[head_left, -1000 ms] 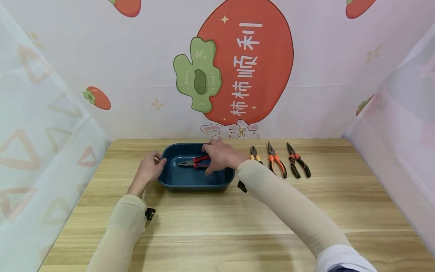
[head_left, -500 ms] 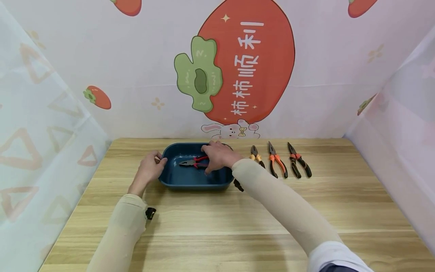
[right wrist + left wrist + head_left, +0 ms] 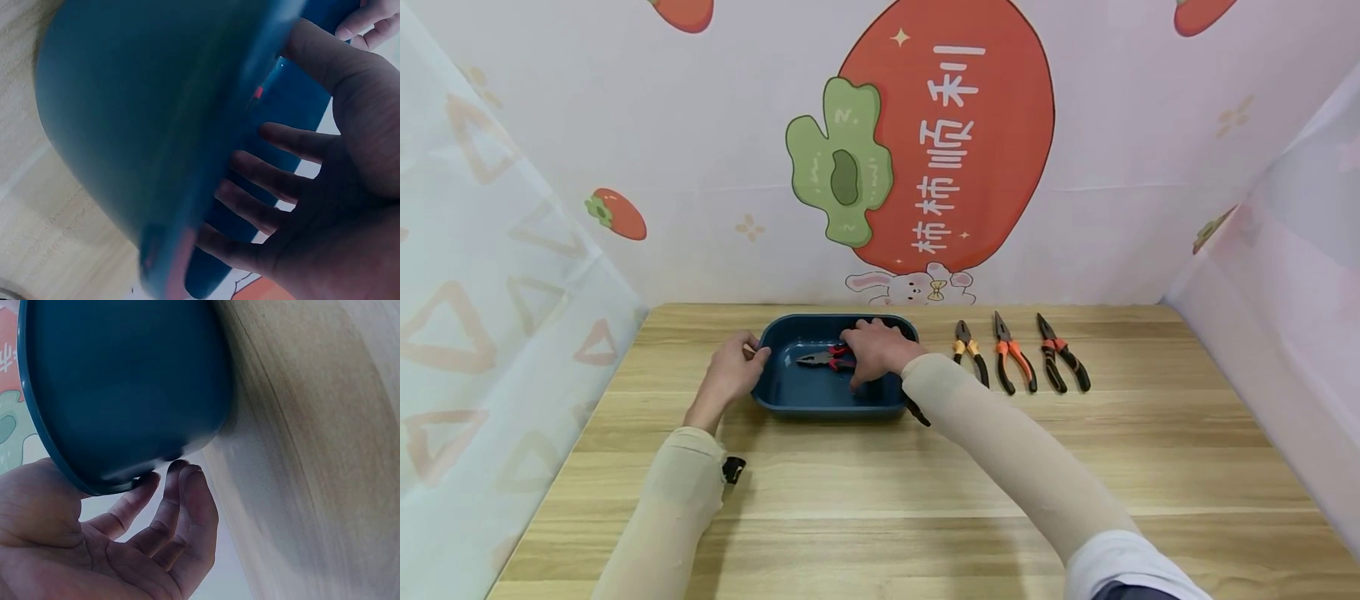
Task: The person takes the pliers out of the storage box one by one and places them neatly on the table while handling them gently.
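Note:
A dark blue rectangular basin (image 3: 801, 396) stands near the table's back edge. Inside it lies a pair of pliers (image 3: 815, 359) with red and dark handles, jaws toward the left. My left hand (image 3: 730, 372) pinches the basin's left rim; in the left wrist view its curled fingers (image 3: 199, 506) touch the outer wall. Over the right part of the basin, my right hand (image 3: 880, 348) reaches in with spread fingers, covering the pliers' handle ends. In the right wrist view those fingers (image 3: 269, 178) extend down past the rim; whether they touch the pliers is hidden.
Right of the basin lie three more pliers in a row: yellow-and-black ones (image 3: 970, 350), orange-and-black ones (image 3: 1015, 354) and black ones with red accents (image 3: 1062, 354). A printed cloth (image 3: 722, 125) hangs behind the wooden table (image 3: 865, 517), with cloth walls at both sides.
My right hand has moved slightly left and deeper over the basin, covering more of the pliers' handles. More of the yellow-and-black pliers now shows. The left hand keeps its hold on the rim.

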A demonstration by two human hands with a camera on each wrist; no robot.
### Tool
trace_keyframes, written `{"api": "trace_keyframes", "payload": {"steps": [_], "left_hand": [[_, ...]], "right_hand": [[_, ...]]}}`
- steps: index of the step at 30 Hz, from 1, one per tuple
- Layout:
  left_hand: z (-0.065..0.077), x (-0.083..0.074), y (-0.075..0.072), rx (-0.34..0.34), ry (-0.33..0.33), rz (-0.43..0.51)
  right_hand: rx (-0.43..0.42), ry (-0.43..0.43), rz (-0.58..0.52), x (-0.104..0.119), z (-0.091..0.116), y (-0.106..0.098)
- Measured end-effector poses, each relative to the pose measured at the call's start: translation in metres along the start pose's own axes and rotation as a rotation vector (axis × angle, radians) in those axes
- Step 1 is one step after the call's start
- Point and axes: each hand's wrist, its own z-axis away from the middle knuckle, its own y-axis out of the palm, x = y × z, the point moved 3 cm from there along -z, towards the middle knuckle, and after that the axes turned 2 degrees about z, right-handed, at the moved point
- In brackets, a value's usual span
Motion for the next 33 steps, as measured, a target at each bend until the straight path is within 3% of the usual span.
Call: {"api": "trace_keyframes", "payload": {"steps": [12,33], "left_hand": [[0.0,-0.002,0.001,-0.001,0.012,0.007],[0.003,-0.004,0.001,-0.008,0.007,0.01]], "right_hand": [[-0.014,0.029,-0.013,0.001,-0.004,0.007],[-0.013,0.02,0.083,0.007,0.001,0.015]]}}
